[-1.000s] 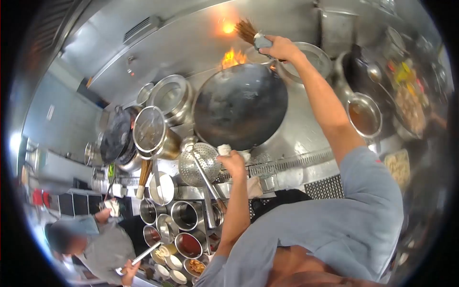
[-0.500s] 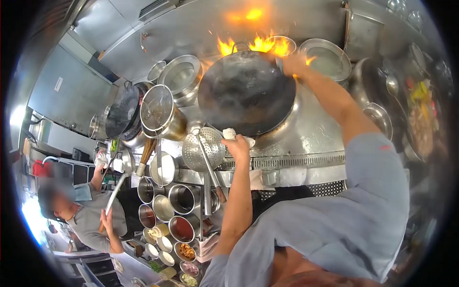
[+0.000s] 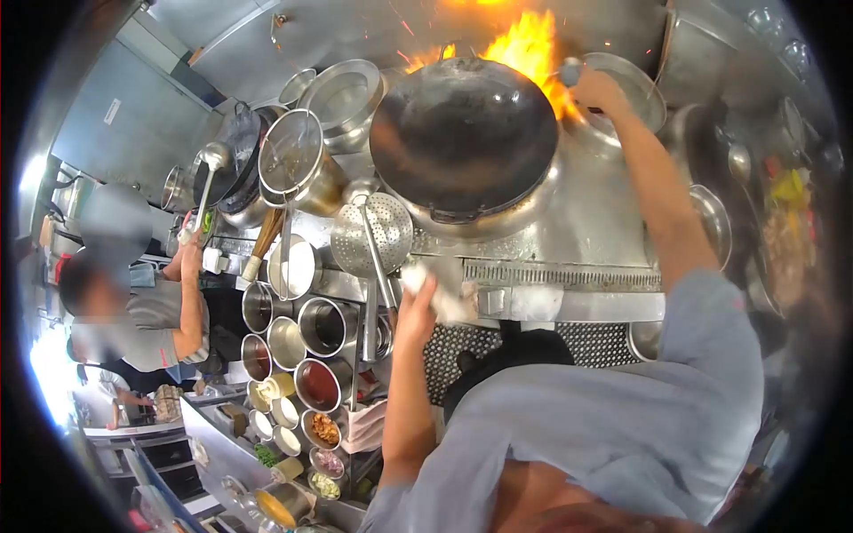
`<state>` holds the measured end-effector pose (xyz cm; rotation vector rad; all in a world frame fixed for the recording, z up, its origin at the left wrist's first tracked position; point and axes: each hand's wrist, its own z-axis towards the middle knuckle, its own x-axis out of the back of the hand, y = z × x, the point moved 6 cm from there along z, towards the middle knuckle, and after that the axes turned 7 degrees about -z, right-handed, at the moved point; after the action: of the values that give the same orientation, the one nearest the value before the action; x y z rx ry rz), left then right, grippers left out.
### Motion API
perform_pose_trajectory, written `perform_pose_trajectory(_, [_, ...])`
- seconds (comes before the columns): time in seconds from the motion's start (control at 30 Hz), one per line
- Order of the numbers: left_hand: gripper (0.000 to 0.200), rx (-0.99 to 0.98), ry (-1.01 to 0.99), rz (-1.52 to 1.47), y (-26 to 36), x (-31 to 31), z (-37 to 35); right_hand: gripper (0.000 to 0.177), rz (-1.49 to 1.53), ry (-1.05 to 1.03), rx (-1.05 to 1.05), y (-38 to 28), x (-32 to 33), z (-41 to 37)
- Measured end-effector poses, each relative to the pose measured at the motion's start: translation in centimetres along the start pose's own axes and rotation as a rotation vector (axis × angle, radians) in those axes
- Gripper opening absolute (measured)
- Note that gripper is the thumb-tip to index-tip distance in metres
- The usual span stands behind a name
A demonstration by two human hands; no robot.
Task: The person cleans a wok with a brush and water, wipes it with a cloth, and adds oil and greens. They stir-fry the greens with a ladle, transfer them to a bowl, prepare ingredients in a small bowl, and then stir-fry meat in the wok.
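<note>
A large dark wok (image 3: 464,138) sits on the stove, its inside dark with no food visible, and tall flames (image 3: 529,55) rise behind its back right edge. To the right of the flames, my right hand (image 3: 600,93) is closed round a tool with a grey metal end (image 3: 570,71); its full shape is hidden. My left hand (image 3: 418,306) grips a white cloth (image 3: 440,289) in front of the wok, apart from its near handle. Beside that hand, on the left, lies a perforated skimmer (image 3: 373,235).
A strainer (image 3: 291,153) rests on a metal pot at the left. Below it stand several sauce containers, one with red sauce (image 3: 318,384). A co-worker (image 3: 147,329) at the left holds a ladle (image 3: 215,157). A metal basin (image 3: 626,89) sits behind at the right.
My left hand has drawn back from the wok's near edge with the cloth. My right hand has moved right, off the wok's rim. The flames are taller, and the co-worker's ladle has moved up.
</note>
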<state>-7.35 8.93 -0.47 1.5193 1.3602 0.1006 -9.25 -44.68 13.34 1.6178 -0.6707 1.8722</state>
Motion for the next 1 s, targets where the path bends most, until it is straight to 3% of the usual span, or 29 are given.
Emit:
perform_pose_trajectory(0.03, [0.058,-0.048,-0.029,-0.032,-0.8,1.2,-2.6,0.065,0.041,0.086,-0.072,1.6,1.5,-0.4])
perform_pose_trajectory(0.1, [0.063,-0.114,-0.026,-0.059,-1.9,4.0,-9.0,0.069,0.504,0.001,-0.108,1.8,2.9,-7.4])
perform_pose_trajectory(0.13, [0.066,-0.157,-0.019,-0.076,-2.4,4.8,-11.0,0.075,0.675,-0.179,-0.211,0.2,2.7,-12.6])
perform_pose_trajectory(0.17, [0.069,-0.147,0.014,-0.118,-3.7,6.6,-13.0,0.080,0.653,-0.256,-0.313,-0.4,0.2,-16.9])
perform_pose_trajectory(0.2, [0.071,-0.139,0.046,-0.159,-4.7,8.2,-14.7,0.081,0.863,-0.121,-0.204,-1.8,-2.5,-21.1])
perform_pose_trajectory(0.27, [0.072,-0.100,0.065,-0.203,-6.3,10.5,-17.6,0.077,0.604,-0.182,-0.293,-3.2,-11.0,-28.6])
perform_pose_trajectory(0.33, [0.073,-0.044,0.099,-0.241,-7.5,12.3,-20.1,0.077,0.350,-0.399,-0.314,-5.7,-15.6,-33.5])
perform_pose_trajectory(0.37, [0.074,-0.027,0.121,-0.197,-7.8,12.9,-21.3,0.077,0.345,-0.413,-0.319,-6.5,-16.1,-35.5])
perform_pose_trajectory(0.4, [0.075,-0.011,0.142,-0.151,-8.0,13.4,-22.3,0.071,0.079,-0.344,-0.246,-8.0,-15.2,-37.1])
perform_pose_trajectory(0.47, [0.072,-0.006,0.152,-0.180,-7.7,13.5,-24.3,0.059,-0.075,-0.268,-0.040,-13.1,-11.4,-37.7])
perform_pose_trajectory(0.53, [0.065,-0.025,0.183,-0.093,-7.6,13.9,-25.9,0.045,0.289,-0.321,0.156,-21.4,-6.6,-38.9])
perform_pose_trajectory(0.57, [0.059,-0.074,0.225,-0.155,-8.1,14.6,-26.2,0.052,0.850,-0.314,0.418,-26.2,-6.9,-40.6])
perform_pose_trajectory(0.6, [0.059,-0.082,0.230,-0.145,-8.0,14.6,-26.8,0.064,0.944,-0.662,0.295,-30.7,-13.3,-42.2])
perform_pose_trajectory(0.63, [0.059,-0.093,0.218,-0.192,-7.7,14.3,-27.3,0.075,0.963,-0.994,0.128,-33.7,-11.8,-44.6])
perform_pose_trajectory(0.67, [0.058,-0.110,0.205,-0.241,-7.2,13.8,-27.6,0.084,0.960,-0.907,0.253,-37.3,-14.2,-45.2])
perform_pose_trajectory(0.7, [0.059,-0.113,0.215,-0.229,-6.6,13.1,-28.2,0.083,1.031,-1.002,0.184,-40.3,-15.6,-44.9])
perform_pose_trajectory(0.73, [0.059,-0.141,0.223,-0.230,-6.4,13.3,-28.3,0.070,1.344,-1.053,-0.177,-42.1,-17.1,-45.3])
perform_pose_trajectory(0.8, [0.061,-0.135,0.138,-0.355,-5.9,13.0,-28.5,0.048,1.541,-1.188,-0.364,-44.4,-17.5,-43.8])
perform_pose_trajectory(0.87, [0.061,-0.186,0.128,-0.373,-4.4,12.0,-28.9,0.015,1.485,-0.845,-0.202,-44.0,-15.8,-40.8])
perform_pose_trajectory(0.93, [0.061,-0.301,0.165,-0.365,-3.2,12.5,-28.8,0.009,1.867,-0.972,-0.177,-42.6,-14.6,-40.2])
perform_pose_trajectory(1.0, [0.061,-0.330,0.234,-0.383,-1.6,14.3,-28.0,0.008,1.893,-1.092,-0.013,-39.3,-13.9,-43.0])
